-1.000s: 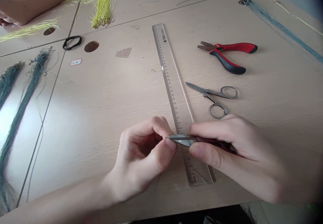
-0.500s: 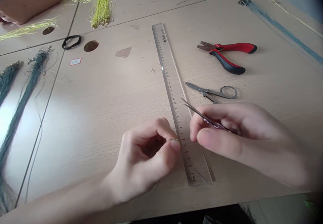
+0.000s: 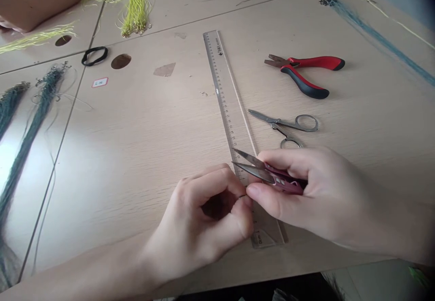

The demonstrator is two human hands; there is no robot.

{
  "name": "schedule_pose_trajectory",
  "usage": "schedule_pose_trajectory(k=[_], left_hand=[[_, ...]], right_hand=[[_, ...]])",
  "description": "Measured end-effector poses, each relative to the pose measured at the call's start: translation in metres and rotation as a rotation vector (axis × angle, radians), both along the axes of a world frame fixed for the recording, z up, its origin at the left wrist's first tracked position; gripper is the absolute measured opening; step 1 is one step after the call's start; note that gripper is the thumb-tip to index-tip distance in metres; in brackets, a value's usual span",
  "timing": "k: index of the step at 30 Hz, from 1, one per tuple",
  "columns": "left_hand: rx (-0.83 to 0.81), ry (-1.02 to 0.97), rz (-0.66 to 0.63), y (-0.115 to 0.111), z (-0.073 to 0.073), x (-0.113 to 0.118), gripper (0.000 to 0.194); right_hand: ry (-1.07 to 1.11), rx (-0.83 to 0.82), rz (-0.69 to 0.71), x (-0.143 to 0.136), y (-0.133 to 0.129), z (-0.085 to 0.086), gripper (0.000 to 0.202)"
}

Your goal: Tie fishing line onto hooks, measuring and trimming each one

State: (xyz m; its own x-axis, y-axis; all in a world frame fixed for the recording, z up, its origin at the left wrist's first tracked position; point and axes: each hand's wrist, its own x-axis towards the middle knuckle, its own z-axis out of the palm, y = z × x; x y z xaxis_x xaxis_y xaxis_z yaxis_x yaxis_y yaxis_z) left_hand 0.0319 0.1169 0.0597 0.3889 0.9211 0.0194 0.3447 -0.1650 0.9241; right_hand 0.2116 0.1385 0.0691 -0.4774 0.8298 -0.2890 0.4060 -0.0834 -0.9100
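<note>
My left hand [image 3: 210, 219] pinches thumb and forefinger together over the near end of a clear ruler [image 3: 227, 97]. A tiny dark sliver shows at that pinch, too small to name. In my right hand [image 3: 306, 197] are small thread snips [image 3: 272, 174] with maroon handles, their two pointed blades apart and aimed left across the ruler. The right thumb tip meets or nearly meets the left fingertips. Just beyond the right hand lie silver scissors [image 3: 282, 123], and farther back red and black pliers [image 3: 302, 70].
Bundles of teal cords [image 3: 30, 133] lie at left, another teal bundle [image 3: 377, 34] at right. Yellow cords [image 3: 136, 13] lie at the back, near a black band [image 3: 95, 55], a small label [image 3: 99, 82] and a table hole [image 3: 121, 61]. Another person's arm [image 3: 50, 0] rests at top left.
My right hand has come closer to my left, and the snips have turned to show their blades wider. My left hand has shifted slightly right, still pinching.
</note>
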Motion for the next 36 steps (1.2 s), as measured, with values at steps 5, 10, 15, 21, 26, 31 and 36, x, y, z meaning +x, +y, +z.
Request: schedule_pose_trajectory(k=[5,10,15,21,26,31,36], left_hand=[[-0.025,-0.048,0.018,0.001,-0.001,0.000,0.016],[-0.056,-0.040,0.033,0.000,-0.001,-0.002,0.016],[-0.057,-0.053,0.028,-0.001,-0.002,-0.002,0.015],[-0.118,-0.138,0.015,0.000,-0.002,-0.004,0.016],[-0.281,-0.428,0.033,0.002,-0.006,-0.008,0.020],[-0.360,-0.587,0.025,0.003,-0.010,-0.008,0.019],[-0.349,-0.612,0.010,0.004,-0.009,-0.006,0.019]], right_hand=[[0.019,0.068,0.026,0.001,-0.001,-0.002,0.024],[0.074,0.111,-0.007,0.000,0.002,0.002,0.024],[0.059,0.055,0.003,0.001,0.001,-0.001,0.031],[0.055,0.087,0.023,0.000,0.001,-0.001,0.025],[0.044,0.062,0.048,0.005,0.004,0.012,0.028],[0.019,-0.032,0.140,0.007,0.004,0.016,0.030],[0.033,-0.065,0.191,0.005,0.003,0.014,0.026]])
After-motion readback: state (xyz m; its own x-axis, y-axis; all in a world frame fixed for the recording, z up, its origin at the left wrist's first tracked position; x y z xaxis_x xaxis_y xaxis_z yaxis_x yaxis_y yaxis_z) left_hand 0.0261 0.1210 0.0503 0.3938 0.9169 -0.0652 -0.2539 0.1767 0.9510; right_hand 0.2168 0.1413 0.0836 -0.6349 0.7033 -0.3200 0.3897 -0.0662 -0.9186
